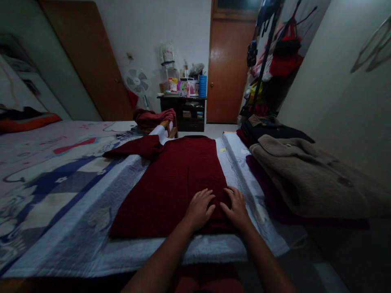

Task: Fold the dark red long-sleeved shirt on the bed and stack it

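The left hand (199, 208) and right hand (236, 206) rest on the red garment (161, 193), each grip loosely open, holding nothing, probably because the bed (82, 244) supports it flat.

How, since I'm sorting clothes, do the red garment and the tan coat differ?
The red garment lies spread flat with one sleeve out; the tan coat is folded on purple cloth. The red garment looks thin and smooth, the tan coat thick and fuzzy. The left hand and right hand touch the red garment; neither touches the tan coat. Both are clothing.
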### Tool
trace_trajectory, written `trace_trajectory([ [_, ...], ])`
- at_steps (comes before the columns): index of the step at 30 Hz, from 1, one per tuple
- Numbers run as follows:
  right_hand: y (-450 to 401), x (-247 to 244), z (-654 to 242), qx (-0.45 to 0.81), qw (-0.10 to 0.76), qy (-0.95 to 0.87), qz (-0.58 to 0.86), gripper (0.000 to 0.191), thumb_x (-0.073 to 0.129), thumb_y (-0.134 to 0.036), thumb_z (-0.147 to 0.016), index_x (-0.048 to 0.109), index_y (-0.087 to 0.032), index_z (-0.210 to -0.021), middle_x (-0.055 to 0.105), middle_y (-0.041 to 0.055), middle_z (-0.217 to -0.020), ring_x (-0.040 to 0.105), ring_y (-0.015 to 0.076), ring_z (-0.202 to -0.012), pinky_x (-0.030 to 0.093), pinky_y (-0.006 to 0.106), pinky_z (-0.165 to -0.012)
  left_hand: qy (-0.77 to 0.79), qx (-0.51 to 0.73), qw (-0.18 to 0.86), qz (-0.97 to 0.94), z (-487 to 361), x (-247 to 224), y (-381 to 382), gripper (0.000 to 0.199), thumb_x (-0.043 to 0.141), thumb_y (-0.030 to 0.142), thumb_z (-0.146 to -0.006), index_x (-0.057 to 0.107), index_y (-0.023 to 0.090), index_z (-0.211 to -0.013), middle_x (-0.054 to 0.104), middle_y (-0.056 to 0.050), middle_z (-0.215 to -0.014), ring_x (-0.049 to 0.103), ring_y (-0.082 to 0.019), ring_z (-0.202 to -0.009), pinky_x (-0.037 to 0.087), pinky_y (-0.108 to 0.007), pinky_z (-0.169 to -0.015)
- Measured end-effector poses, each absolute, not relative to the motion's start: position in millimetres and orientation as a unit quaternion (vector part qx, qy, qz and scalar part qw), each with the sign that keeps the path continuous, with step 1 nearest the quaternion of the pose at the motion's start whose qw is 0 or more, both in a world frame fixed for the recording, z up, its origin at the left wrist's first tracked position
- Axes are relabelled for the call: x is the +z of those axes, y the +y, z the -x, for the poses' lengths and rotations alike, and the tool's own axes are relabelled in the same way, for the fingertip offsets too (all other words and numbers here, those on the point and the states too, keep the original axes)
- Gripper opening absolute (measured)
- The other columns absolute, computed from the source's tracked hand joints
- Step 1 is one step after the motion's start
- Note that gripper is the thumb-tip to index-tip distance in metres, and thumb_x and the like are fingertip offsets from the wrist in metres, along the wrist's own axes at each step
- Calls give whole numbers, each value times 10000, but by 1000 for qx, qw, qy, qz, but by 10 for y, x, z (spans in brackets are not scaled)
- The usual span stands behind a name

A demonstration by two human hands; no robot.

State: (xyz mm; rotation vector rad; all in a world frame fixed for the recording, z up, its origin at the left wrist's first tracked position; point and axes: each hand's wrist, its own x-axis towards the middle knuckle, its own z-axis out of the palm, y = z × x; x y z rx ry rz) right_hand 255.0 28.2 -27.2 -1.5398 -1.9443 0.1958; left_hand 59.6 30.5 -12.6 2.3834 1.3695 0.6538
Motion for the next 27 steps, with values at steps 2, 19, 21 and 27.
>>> trace_trajectory([
  [2,253,-252,-2566,79,307,-754,576,563,591,-395,-799,496,-212,-1324,418,113,-1415,354,291,-1324,306,486,-1103,481,230,158,-832,-601,-121,301,382,508,318,-910,559,234,-1279,494,-44,-1444,372,-221,-1380,279,-448,-1156],
  [19,304,-85,-2637,150,211,-782,567,587,551,-283,-786,489,-161,-1357,400,127,-1477,355,246,-1364,296,407,-1130,500,248,156,-815,-603,-87,254,451,573,280,-850,545,214,-1295,435,-77,-1482,361,-244,-1380,293,-460,-1155],
  [21,419,15,-2609,144,209,-783,568,503,503,-274,-829,528,-135,-1312,467,145,-1421,399,240,-1336,311,395,-1122,496,248,159,-817,-602,-82,256,420,565,277,-853,565,214,-1268,493,-72,-1435,381,-244,-1367,297,-464,-1153],
  [27,989,190,-2229,93,206,-804,550,500,387,-239,-917,439,-88,-1391,408,155,-1484,334,250,-1393,283,428,-1130,493,244,161,-819,-607,-69,269,422,564,251,-841,568,203,-1260,509,-72,-1420,389,-246,-1360,299,-466,-1155],
])
